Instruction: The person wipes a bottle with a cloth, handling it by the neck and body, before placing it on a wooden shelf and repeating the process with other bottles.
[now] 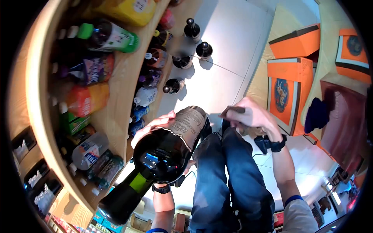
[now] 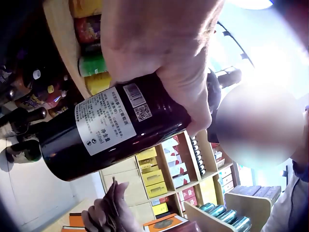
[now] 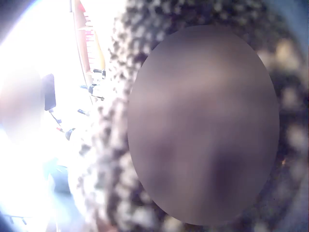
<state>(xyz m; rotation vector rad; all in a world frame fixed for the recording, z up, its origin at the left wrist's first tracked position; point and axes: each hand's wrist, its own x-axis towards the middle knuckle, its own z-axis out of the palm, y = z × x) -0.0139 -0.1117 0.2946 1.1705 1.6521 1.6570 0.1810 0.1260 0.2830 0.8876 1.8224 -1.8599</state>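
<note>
My left hand [image 1: 149, 129] grips a dark wine bottle [image 1: 157, 157], tilted with its base away from me and its neck toward the lower left. The left wrist view shows its white back label [image 2: 106, 121] with a barcode, and the hand [image 2: 157, 48] wrapped around the body. Apart from the bottle, my right hand [image 1: 254, 116] holds a folded brown cloth [image 1: 234, 111] above the knees. In the left wrist view the cloth [image 2: 114, 199] pokes up from the fingers. Nubby, blurred material [image 3: 120, 159] fills much of the right wrist view, where the right hand does not show clearly.
Several dark bottles [image 1: 174, 86] stand on the pale tiled floor ahead. At the left, a wooden shelf [image 1: 122, 112] carries soft drink bottles [image 1: 112, 37]. Orange boxes [image 1: 289, 93] stand on the right, near a dark red case [image 1: 342, 124].
</note>
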